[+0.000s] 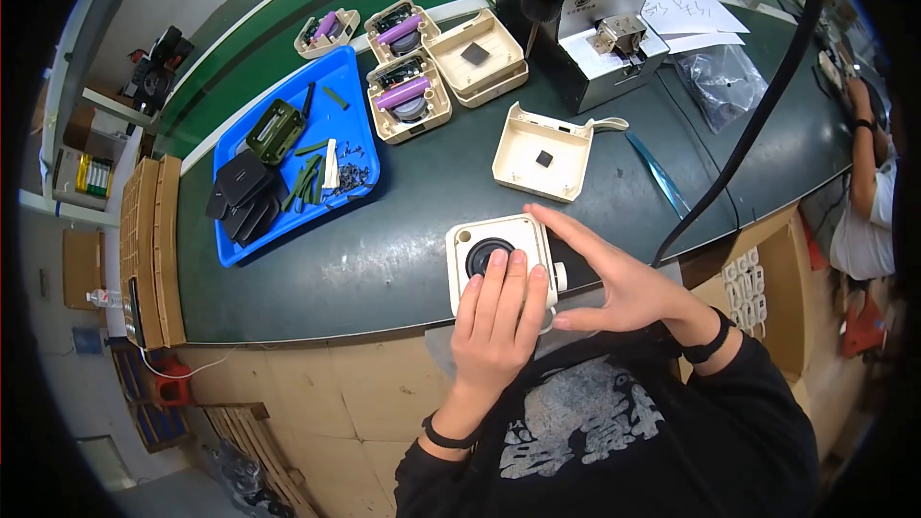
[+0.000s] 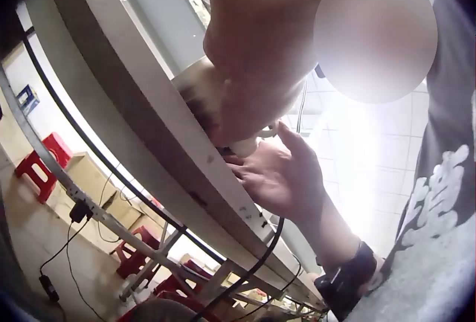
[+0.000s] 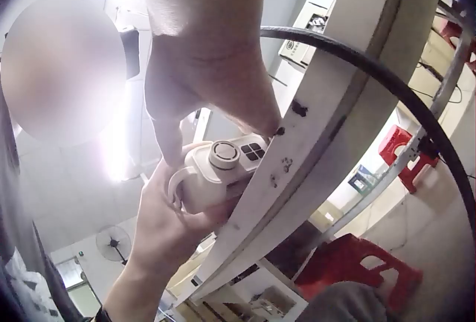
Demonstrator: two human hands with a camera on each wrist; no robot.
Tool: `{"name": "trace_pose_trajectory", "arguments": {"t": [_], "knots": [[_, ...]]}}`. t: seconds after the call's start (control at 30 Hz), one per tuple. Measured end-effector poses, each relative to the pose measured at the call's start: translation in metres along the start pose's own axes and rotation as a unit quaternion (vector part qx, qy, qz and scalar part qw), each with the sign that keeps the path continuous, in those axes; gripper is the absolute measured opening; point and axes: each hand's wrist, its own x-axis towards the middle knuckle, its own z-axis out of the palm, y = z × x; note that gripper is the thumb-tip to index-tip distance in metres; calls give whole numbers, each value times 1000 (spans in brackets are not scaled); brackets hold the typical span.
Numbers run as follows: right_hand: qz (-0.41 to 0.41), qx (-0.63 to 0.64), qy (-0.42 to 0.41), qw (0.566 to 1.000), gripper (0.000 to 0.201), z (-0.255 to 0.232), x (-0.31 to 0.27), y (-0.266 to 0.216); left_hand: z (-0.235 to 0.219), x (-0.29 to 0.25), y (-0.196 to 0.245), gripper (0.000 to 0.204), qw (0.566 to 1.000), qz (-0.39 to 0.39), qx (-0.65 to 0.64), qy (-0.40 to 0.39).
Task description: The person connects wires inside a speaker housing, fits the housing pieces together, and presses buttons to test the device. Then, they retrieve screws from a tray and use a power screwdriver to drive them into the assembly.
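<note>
Head view: the closed beige speaker unit (image 1: 501,259) sat at the near edge of the tabletop (image 1: 384,230). Left hand (image 1: 497,321) lay flat on it w/ straight fingers; right hand (image 1: 614,278) cupped its right side, fingers extended. Case looked joined; three open units (image 1: 411,96) and two empty shells (image 1: 544,152) (probably still to do) waited further back.

L wrist view: mostly palm, little else legible.

R wrist view: unit's knob side (image 3: 224,155) was visible, left hand holding it from below.
</note>
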Motion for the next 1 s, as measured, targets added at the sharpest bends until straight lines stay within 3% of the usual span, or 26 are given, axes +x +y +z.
{"name": "trace_pose_trajectory", "arguments": {"t": [0.17, 0.47, 0.7, 1.0], "knots": [[39, -31, 34, 998, 103, 5, 4, -5, -2, 3, 3, 30, 1000, -10, -12, -9], [22, -107, 78, 991, 89, 6, 10, -13, -16, 4, 6, 39, 996, -29, -53, -67], [-4, -126, 81, 989, 87, 6, 12, -10, -29, 2, 0, 42, 985, -16, -96, -141], [2, -120, 63, 991, 88, 5, 9, -10, -24, -6, 6, 44, 987, -18, -68, -143]]}}
